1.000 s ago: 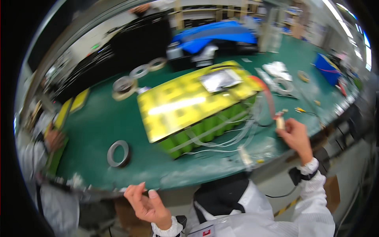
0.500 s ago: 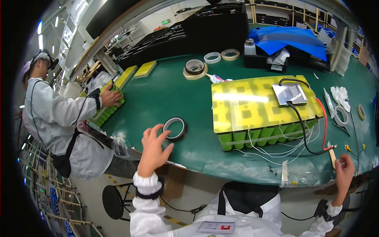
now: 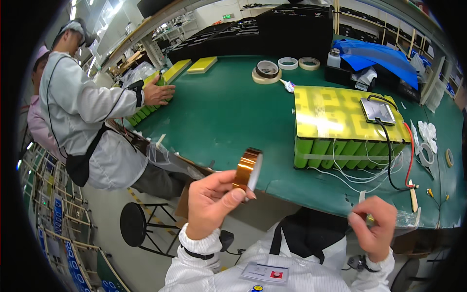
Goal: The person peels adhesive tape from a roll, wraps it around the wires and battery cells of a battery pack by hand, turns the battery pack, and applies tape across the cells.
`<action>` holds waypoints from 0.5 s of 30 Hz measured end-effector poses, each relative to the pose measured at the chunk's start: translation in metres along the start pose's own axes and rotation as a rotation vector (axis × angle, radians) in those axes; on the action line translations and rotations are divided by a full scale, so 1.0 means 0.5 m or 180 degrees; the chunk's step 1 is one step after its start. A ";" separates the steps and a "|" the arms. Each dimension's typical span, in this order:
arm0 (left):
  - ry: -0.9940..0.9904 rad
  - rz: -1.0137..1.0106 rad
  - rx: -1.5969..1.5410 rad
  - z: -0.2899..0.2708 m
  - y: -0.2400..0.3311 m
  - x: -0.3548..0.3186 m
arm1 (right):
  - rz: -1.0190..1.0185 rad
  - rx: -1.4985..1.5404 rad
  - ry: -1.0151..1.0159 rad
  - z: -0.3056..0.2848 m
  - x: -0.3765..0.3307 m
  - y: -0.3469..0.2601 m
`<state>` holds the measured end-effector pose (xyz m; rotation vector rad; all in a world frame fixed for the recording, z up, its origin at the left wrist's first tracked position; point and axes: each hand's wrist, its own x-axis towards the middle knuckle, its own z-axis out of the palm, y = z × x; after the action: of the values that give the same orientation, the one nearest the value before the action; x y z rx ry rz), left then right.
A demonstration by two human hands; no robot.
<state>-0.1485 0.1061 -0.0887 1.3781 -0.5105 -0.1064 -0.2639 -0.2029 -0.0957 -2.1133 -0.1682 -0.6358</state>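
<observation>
My left hand (image 3: 212,202) grips a roll of glossy amber tape (image 3: 246,168) between thumb and fingers. The roll stands on edge, raised at the front edge of the green table, its pale inner core showing on the right side. My right hand (image 3: 375,228) is at the front edge on the right, its fingers loosely curled with nothing visible in them. Beyond it sits a large battery pack (image 3: 340,114) of green cells under a yellow top sheet. A flat silver module (image 3: 378,112) lies on top, with black and red cables (image 3: 410,146) and thin white wires hanging down.
Several tape rolls (image 3: 267,69) lie at the back beside a small tube (image 3: 289,86). Scissors (image 3: 427,158) and crumpled white scraps (image 3: 427,131) are at right. A co-worker (image 3: 87,92) on the left handles another green pack (image 3: 141,114). A black stool (image 3: 134,225) stands below.
My left hand has picked the tape roll up off the table and brought it toward me. My right hand has moved left, closer to the left hand. The view has shifted left.
</observation>
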 end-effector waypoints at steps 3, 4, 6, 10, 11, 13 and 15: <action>-0.0486 -0.0067 -0.0715 0.035 -0.003 -0.030 | -0.0347 0.0219 -0.0258 0.054 0.057 -0.008; -0.0471 -0.0204 -0.0943 0.050 -0.004 -0.042 | -0.0389 0.0487 -0.0235 0.080 0.076 -0.011; -0.0781 -0.0540 -0.1409 0.069 -0.008 -0.047 | -0.0241 0.1113 -0.0376 0.132 0.096 -0.011; -0.0965 -0.0928 -0.1337 0.123 0.002 -0.047 | 0.0560 0.2265 -0.1623 0.150 0.077 0.047; -0.1004 -0.1016 -0.1344 0.131 0.008 -0.044 | 0.0436 0.2174 -0.1497 0.153 0.072 0.050; -0.1150 -0.1028 -0.1121 0.140 0.005 -0.038 | 0.0738 0.2309 -0.1423 0.154 0.062 0.055; -0.1166 -0.0989 -0.0995 0.147 0.005 -0.039 | 0.0596 0.2260 -0.1258 0.154 0.055 0.058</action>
<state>-0.1961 0.0469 -0.0841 1.1232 -0.5522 -0.6742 -0.2012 -0.1616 -0.1392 -1.5106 -0.3522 -0.0153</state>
